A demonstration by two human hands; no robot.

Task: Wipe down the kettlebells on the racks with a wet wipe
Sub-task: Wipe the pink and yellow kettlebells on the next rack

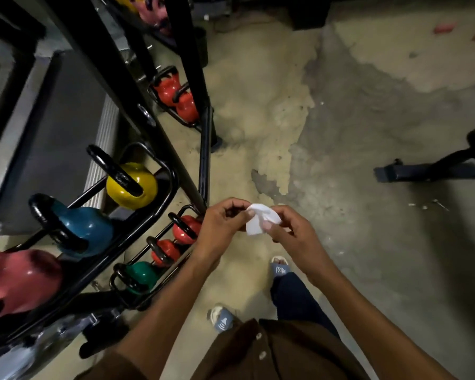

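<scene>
White wet wipe [259, 223] is up in the air between both hands, out in front of the body and over the floor, not touching any kettlebell. Left hand [222, 224] has its fingers curled in, thumb and fingertips pinching the wipe's left edge. Right hand [290, 233] does the same from the other side, thumb and forefinger nipping the bunched-up part. So both hands have hold of the wipe, which is half crumpled with a flat corner hanging down between them.

Just left of the left hand is the black rack [204, 160]. On its low shelf a red kettlebell [189, 229] sits nearest the hand, then a second red kettlebell [167, 250], then a green kettlebell [143, 275], all in a row with black handles. The shelf above carries a yellow kettlebell [137, 187], a blue kettlebell [88, 229] and a big pink kettlebell [19, 278] at the frame's edge. Further along, past the upright, there's a pair of red kettlebells [176, 97] down low.

Below the arms: a brown shirt [272, 352], dark trousers and grey-blue slippers [280, 268] on a patchy concrete floor [368, 242]. Far right, well apart from everything, is a black equipment foot [428, 171].
</scene>
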